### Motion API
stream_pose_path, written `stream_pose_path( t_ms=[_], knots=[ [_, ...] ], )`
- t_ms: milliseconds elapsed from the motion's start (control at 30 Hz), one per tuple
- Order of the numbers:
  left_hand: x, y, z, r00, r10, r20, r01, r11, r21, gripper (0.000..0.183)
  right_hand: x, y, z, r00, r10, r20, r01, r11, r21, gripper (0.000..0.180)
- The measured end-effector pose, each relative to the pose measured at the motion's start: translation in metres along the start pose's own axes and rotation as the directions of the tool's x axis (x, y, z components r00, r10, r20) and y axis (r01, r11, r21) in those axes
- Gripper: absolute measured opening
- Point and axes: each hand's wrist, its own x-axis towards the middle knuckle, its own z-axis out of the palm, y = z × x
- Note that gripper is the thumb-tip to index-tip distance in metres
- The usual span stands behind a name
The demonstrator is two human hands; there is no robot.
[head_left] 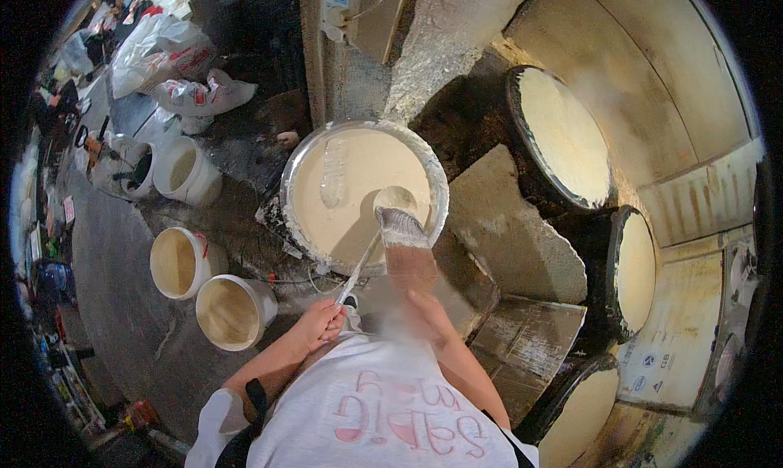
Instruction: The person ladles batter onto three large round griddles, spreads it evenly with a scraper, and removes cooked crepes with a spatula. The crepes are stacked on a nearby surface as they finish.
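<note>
In front of me stands a large round metal tub [361, 187] of thick cream-coloured liquid, its rim caked with residue. My left hand [324, 322] grips the handle of a long-handled ladle [361, 269], whose round bowl is over the tub's right part. My right hand [422, 306] is around a wide brush [404, 229] with a brown body and pale, coated bristles; its tip lies at the ladle's bowl. Whether brush and bowl touch is hard to tell. Haze partly blurs the right hand. A clear ridged object [333, 171] lies in the liquid.
White plastic buckets [235, 312] stand on the left, some with residue inside. At right, several black-rimmed round vessels [563, 138] have cream-coloured surfaces. Cardboard pieces [520, 235] lie between them and the tub. Plastic bags [202, 92] are at upper left; a power strip [335, 9] hangs above the tub.
</note>
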Motion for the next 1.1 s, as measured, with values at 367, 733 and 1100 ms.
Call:
stream_pose_path(
  t_ms=[367, 733, 1100],
  knots=[
    [0.028, 0.079, -0.085, 0.989, -0.012, -0.149, 0.11, 0.729, 0.675, 0.027, 0.09, 0.09, 0.034, 0.912, 0.186, 0.365, 0.049, 0.836, -0.547, 0.07],
    [0.115, 0.115, -0.216, 0.594, 0.798, -0.1, -0.22, 0.281, 0.934, 0.025, 0.015, 0.16, -0.096, 0.919, -0.078, -0.388, -0.002, 0.979, -0.204, 0.027],
    [0.159, -0.042, 0.112, 0.755, 0.297, 0.585, -0.59, -0.081, 0.803, 0.034, -0.146, 0.386, -0.156, 0.0, 0.068, -0.998, -0.143, 0.987, 0.067, 0.026]
  ],
)
